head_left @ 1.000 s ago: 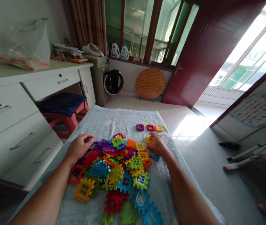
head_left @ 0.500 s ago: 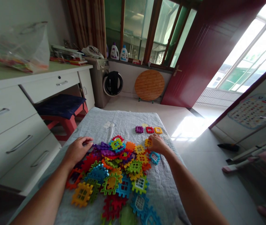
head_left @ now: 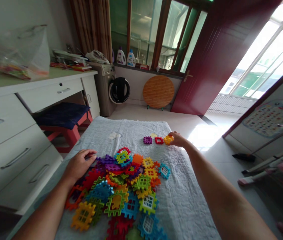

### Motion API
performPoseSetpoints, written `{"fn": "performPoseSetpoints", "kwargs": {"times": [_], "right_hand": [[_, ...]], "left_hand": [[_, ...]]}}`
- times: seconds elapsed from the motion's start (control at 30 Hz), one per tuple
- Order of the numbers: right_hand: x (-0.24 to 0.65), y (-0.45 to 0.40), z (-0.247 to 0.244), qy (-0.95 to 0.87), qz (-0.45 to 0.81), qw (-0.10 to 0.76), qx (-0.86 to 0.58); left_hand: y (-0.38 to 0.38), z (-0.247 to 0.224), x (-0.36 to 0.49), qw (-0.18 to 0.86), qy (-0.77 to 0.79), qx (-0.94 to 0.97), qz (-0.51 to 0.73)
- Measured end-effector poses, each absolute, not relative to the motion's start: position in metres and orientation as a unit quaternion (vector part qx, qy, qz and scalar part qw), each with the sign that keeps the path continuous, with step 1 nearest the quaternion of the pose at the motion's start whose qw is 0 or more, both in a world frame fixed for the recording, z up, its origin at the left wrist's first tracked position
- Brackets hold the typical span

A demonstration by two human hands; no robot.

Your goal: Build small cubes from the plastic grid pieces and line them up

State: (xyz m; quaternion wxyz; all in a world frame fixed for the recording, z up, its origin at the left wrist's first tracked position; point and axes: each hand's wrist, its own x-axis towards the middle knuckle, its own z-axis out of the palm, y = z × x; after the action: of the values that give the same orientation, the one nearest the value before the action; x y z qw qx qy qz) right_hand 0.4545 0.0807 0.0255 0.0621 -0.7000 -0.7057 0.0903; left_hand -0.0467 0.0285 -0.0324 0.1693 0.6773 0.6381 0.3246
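My right hand (head_left: 178, 139) pinches a yellow square building block (head_left: 167, 140) at the right end of a short row. A red frame-shaped block (head_left: 159, 140) and a purple block (head_left: 147, 140) lie to its left. Whether the yellow block rests on another yellow one below I cannot tell. Beside the left side of a heap of interlocking plastic blocks (head_left: 142, 182) rests my left hand (head_left: 81, 164), open, its fingers loosely bent and holding nothing. The heap mixes green, blue, red, purple, orange and yellow pieces with toothed edges, several with window lattices.
A pale quilted cloth (head_left: 178, 186) covers the table. A desk (head_left: 68, 78) with a plastic bag (head_left: 29, 55) and a red stool (head_left: 69, 128) stand left. Behind are a washing machine (head_left: 105, 86), a round wooden board (head_left: 158, 91) and a dark red door (head_left: 206, 66).
My right hand has moved from the heap's right edge up and right to the row, carrying a yellow block. The left hand stays by the heap. The view has shifted slightly.
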Motion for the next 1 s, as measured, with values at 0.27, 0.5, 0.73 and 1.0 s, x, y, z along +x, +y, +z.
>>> {"fn": "performPoseSetpoints", "kwargs": {"times": [0.27,0.5,0.73,1.0], "right_hand": [[0.455,0.09,0.016,-0.714,0.104,0.016,-0.692],[0.451,0.091,0.012,-0.73,0.09,-0.004,-0.677],[0.447,0.096,0.011,-0.738,0.08,-0.033,-0.669],[0.446,0.089,0.017,-0.724,0.075,-0.05,-0.684]], "left_hand": [[0.029,-0.033,-0.047,0.165,0.636,0.679,0.327],[0.028,-0.032,-0.046,0.167,0.636,0.676,0.332],[0.029,-0.032,-0.047,0.172,0.632,0.678,0.333],[0.029,-0.032,-0.047,0.169,0.635,0.678,0.328]]}}
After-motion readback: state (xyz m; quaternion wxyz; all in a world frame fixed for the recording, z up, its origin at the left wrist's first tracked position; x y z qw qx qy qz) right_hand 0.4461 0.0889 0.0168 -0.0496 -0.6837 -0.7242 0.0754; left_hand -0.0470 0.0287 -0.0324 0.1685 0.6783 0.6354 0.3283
